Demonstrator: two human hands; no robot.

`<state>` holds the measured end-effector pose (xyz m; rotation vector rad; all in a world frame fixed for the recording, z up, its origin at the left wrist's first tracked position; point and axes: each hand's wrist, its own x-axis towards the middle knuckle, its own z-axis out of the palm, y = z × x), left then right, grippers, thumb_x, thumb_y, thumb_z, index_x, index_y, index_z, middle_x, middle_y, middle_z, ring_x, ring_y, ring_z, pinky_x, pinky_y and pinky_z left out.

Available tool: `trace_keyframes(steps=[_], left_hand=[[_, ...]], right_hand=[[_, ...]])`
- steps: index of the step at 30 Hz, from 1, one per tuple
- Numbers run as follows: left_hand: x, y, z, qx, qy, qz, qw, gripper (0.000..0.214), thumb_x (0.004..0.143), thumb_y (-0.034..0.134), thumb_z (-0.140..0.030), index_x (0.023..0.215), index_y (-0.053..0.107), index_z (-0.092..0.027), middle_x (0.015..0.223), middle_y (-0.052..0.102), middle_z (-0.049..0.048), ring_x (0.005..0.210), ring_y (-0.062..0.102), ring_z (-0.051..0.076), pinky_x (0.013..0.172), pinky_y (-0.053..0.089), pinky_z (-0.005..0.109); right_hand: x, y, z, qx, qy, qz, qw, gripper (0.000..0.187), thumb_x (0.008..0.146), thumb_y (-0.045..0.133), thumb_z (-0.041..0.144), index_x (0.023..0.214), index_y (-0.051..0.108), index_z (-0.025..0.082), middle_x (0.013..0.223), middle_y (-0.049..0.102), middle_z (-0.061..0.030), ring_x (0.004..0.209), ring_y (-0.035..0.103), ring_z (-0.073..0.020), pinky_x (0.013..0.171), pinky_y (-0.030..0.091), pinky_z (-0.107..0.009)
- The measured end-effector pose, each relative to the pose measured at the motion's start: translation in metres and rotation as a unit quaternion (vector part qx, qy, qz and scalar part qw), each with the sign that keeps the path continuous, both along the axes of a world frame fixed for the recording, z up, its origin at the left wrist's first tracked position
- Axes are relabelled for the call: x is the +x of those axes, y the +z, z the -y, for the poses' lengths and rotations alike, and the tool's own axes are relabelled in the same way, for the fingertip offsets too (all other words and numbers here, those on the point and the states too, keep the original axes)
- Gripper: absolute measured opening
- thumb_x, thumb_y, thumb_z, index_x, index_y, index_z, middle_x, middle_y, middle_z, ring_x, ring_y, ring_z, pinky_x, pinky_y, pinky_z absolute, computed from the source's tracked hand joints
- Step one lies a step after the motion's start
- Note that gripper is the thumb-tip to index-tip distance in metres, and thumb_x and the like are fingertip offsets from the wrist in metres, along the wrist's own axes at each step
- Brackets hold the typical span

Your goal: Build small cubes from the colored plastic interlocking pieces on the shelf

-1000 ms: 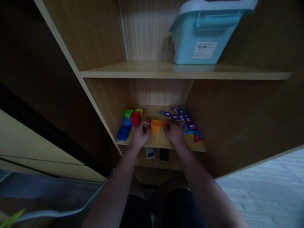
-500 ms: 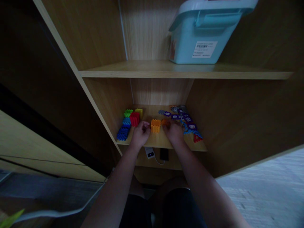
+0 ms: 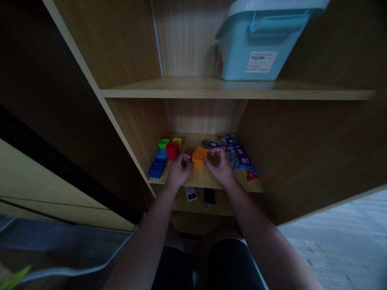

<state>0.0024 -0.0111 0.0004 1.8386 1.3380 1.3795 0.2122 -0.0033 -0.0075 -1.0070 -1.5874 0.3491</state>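
A small stack of orange interlocking plastic tiles point(image 3: 198, 163) stands on the middle shelf board, and one orange tile point(image 3: 200, 152) lies tilted and slightly turned on its top. To the right, my right hand point(image 3: 220, 164) has thumb and fingers spread apart, its thumb tip at the stack's side. My left hand point(image 3: 180, 169) rests just left of the stack with fingers loosely curved and a gap between them and the thumb; nothing shows in it. Behind the left hand are a red tile stack point(image 3: 172, 151), a yellow one point(image 3: 177, 142), a green one point(image 3: 163, 143) and blue ones point(image 3: 157, 167).
Loose purple, grey and blue pieces point(image 3: 238, 151) spread along the shelf's right side, with a red piece point(image 3: 252, 175) near the front. A light-blue lidded bin point(image 3: 260, 44) sits on the upper shelf point(image 3: 181, 93). Below lie a white device point(image 3: 190, 194) with a cable and a black phone-like object point(image 3: 209, 196).
The orange tile that was in my right hand beside the stack now lies on top of it. My right hand's fingers have spread apart. My left hand has barely moved.
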Motion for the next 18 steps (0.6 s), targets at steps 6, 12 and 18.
trace_keyframes(steps=[6, 12, 18], left_hand=[[-0.0008, -0.0024, -0.002, 0.007, 0.001, -0.006, 1.0, 0.019, 0.09, 0.062, -0.012, 0.105, 0.066, -0.022, 0.093, 0.075, 0.001, 0.082, 0.071, 0.016, 0.076, 0.055, 0.028], [-0.0013, -0.0036, -0.003, 0.007, -0.002, -0.002, 1.0, 0.019, 0.089, 0.063, -0.012, 0.106, 0.066, -0.022, 0.093, 0.074, 0.0004, 0.084, 0.071, 0.016, 0.077, 0.055, 0.027], [-0.0017, -0.0047, -0.0028, 0.01, 0.0, -0.008, 1.0, 0.022, 0.088, 0.063, -0.009, 0.105, 0.067, -0.022, 0.094, 0.075, 0.0007, 0.084, 0.071, 0.016, 0.077, 0.054, 0.027]], right_hand=[[-0.002, 0.0003, -0.0002, 0.015, 0.017, 0.005, 1.0, 0.037, 0.091, 0.074, 0.042, 0.118, 0.052, 0.028, 0.125, 0.075, -0.0081, 0.111, 0.069, -0.0239, 0.103, 0.056, -0.046], [-0.0013, -0.0015, -0.0016, 0.007, 0.011, 0.02, 1.0, 0.039, 0.091, 0.074, 0.043, 0.12, 0.052, 0.028, 0.126, 0.074, -0.0082, 0.114, 0.068, -0.0249, 0.105, 0.056, -0.048], [-0.0017, -0.0007, -0.0009, 0.006, 0.014, 0.021, 1.0, 0.039, 0.091, 0.073, 0.041, 0.121, 0.052, 0.029, 0.127, 0.074, -0.0083, 0.115, 0.068, -0.0248, 0.105, 0.056, -0.048]])
